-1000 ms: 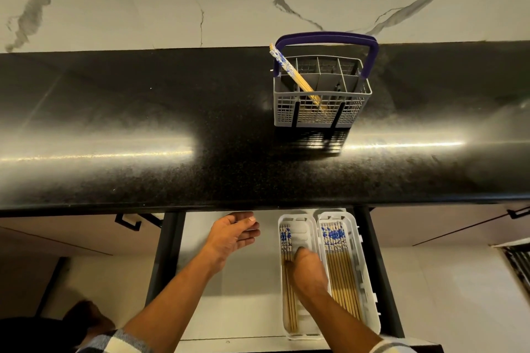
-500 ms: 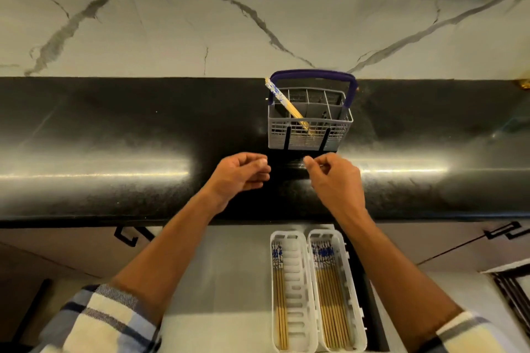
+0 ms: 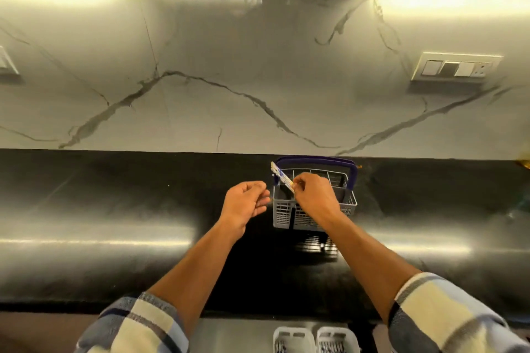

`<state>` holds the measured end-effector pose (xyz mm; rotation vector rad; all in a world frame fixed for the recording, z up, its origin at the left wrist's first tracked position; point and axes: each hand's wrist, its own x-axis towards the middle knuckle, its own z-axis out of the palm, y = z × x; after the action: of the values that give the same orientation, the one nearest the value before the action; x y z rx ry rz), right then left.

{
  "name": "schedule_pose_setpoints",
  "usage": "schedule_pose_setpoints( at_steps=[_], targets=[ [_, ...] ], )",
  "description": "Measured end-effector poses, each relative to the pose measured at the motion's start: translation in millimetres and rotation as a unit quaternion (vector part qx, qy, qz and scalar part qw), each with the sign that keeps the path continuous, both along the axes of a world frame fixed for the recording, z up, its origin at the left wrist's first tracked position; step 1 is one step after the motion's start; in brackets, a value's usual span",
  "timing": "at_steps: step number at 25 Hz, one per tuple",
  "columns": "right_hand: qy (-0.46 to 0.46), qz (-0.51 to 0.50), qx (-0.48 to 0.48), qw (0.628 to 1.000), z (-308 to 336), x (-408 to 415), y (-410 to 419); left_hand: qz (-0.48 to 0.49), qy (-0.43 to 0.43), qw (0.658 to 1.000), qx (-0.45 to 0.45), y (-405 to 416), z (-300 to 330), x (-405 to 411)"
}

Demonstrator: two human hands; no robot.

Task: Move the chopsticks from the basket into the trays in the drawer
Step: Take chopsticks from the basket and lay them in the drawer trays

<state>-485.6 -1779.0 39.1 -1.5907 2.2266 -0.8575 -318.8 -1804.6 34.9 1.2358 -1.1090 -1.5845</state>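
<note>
A glossy black stone tabletop (image 3: 114,203) runs below a white marble-veined wall. The right hand (image 3: 311,195) has its grip pinched on the blue-and-white-topped wooden chopsticks (image 3: 282,178), which lean out of the left end of the grey plastic lattice basket (image 3: 286,213) with its purple handle. Just left of that grip, the left hand (image 3: 246,205) hovers loosely curled, its grip released. Nearer the person, two white slotted plastic trays (image 3: 315,338) show at the bottom edge.
</note>
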Motion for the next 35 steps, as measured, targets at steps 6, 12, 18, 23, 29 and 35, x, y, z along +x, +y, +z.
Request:
schedule_pose_setpoints(
  at_steps=[6, 12, 18, 23, 29, 35],
  targets=[
    [0.069, 0.073, 0.121, 0.988, -22, -22, -55, 0.015, 0.012, 0.999, 0.036, -13, -20, 8],
    [0.011, 0.132, 0.119, 0.984, -27, -36, -73, 0.025, 0.013, 0.997, 0.074, -31, -39, 20],
    [-0.031, 0.157, 0.143, 0.977, -21, -48, -79, 0.024, 0.016, 0.995, 0.095, -34, -45, 14],
    [-0.062, 0.153, 0.136, 0.977, -14, -50, -75, 0.028, 0.014, 0.996, 0.087, -34, -43, 17],
    [-0.070, 0.132, 0.071, 0.986, 8, -52, -59, 0.031, 0.033, 0.998, 0.043, -32, -24, 17],
    [-0.097, 0.149, -0.034, 0.984, 58, -40, -27, -0.006, 0.045, 0.998, -0.049, -18, 23, 6]
  ],
)
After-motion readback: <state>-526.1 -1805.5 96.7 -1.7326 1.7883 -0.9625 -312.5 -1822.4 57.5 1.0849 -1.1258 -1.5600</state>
